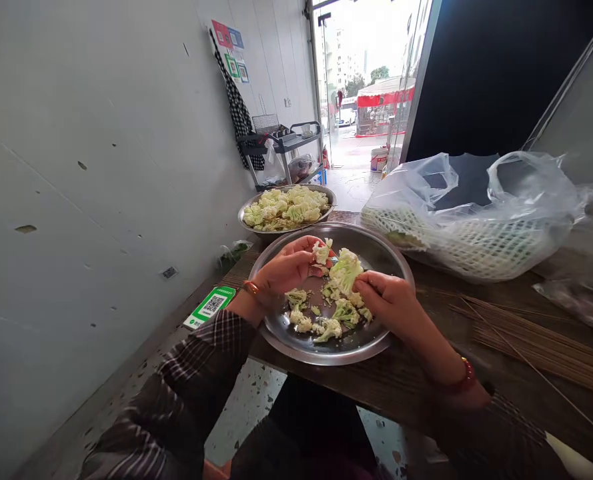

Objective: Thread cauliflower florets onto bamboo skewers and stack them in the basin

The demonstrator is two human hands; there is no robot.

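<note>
Above a wide steel basin (276, 343), my left hand (292, 263) pinches a small cauliflower floret (321, 252). A thin stick-like line shows beside that floret, too small to make out for certain. My right hand (389, 299) grips a larger pale green-white cauliflower floret (347, 270) between thumb and fingers, close to the left hand's piece. Several loose florets (329, 329) and crumbs lie on the basin floor below both hands. Part of the basin's interior is hidden behind my hands.
Behind the basin stands a bowl (243, 217) heaped with cauliflower. Clear plastic bags (476, 233) with net-wrapped contents sit at the right. Thin wooden skewers (541, 343) lie on the dark wooden table (426, 373). A green QR-code sign (211, 307) is at the left edge.
</note>
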